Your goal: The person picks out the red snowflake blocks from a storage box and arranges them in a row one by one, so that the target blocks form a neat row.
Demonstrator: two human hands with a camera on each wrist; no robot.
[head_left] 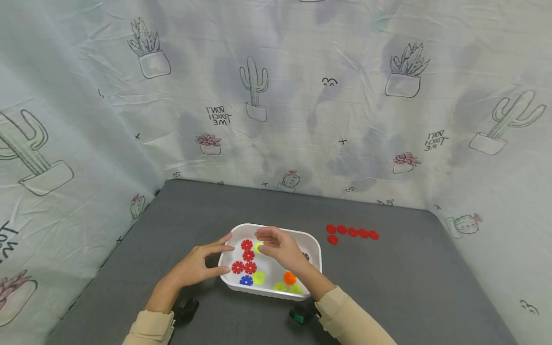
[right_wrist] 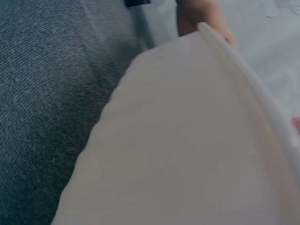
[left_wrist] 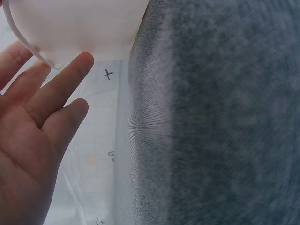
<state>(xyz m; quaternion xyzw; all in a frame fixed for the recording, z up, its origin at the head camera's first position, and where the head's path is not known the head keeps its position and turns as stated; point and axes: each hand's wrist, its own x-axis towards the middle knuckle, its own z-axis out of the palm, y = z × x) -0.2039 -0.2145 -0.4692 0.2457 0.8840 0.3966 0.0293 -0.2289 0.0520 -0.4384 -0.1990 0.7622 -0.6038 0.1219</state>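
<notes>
A white plastic tub (head_left: 316,249) holds several notched plastic discs, among them a red disc (head_left: 237,267), a blue disc (head_left: 246,280), a yellow-green disc (head_left: 258,278) and an orange disc (head_left: 290,278). My left hand (head_left: 196,265) spreads its fingers and thumb at the tub's left end. In the left wrist view straight fingertips (left_wrist: 85,60) lie at the tub's outer wall. Over the inside of the tub hangs my right hand (head_left: 281,248), thumb and fingers apart. Beside its thumb a yellow disc (head_left: 258,247) partly shows. The right wrist view is mostly tub wall (right_wrist: 178,136).
To the right of the tub, several red discs (head_left: 352,232) lie on the dark grey table (head_left: 388,287) in a row, with one below its left end. A cactus-print cloth (head_left: 297,120) hangs behind the table and on both sides.
</notes>
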